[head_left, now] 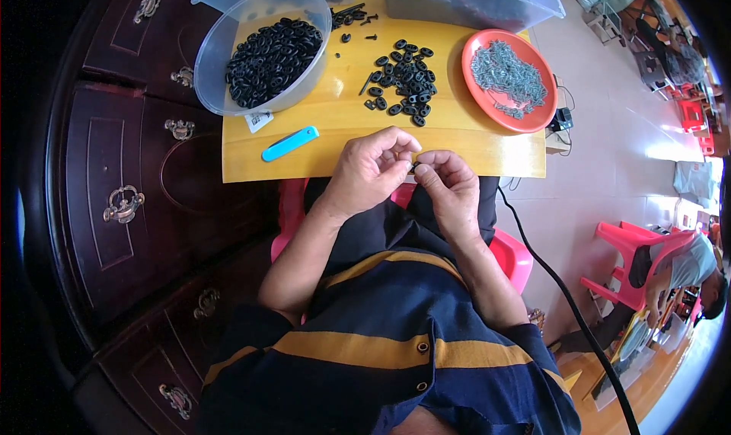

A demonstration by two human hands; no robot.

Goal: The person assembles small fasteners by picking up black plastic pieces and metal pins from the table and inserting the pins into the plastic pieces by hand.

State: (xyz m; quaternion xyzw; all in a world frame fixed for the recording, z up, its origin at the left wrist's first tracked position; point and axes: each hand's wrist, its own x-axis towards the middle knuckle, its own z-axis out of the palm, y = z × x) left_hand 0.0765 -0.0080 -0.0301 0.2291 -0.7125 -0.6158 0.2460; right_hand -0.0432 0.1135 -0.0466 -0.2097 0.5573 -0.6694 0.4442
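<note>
Both my hands meet at the table's front edge with their fingertips almost touching. My right hand (451, 191) pinches a small black plastic piece (415, 167) between thumb and forefinger; most of it is covered by the fingers. Close beside it, my left hand (369, 170) is closed in a pinch, and what its fingertips hold is too small to make out. Just beyond lies a loose pile of black oval pieces with holes (411, 77). To its right, an orange-red plate (474, 92) carries many small silver metal parts (506, 73).
A clear round tub (209, 69) full of black pieces stands left, near a blue folding-knife-like tool (290, 143). Clear bins (472, 12) line the back. Dark drawers (114, 168) flank the left; a black cable (563, 290) runs at right. Another person (685, 267) sits far right.
</note>
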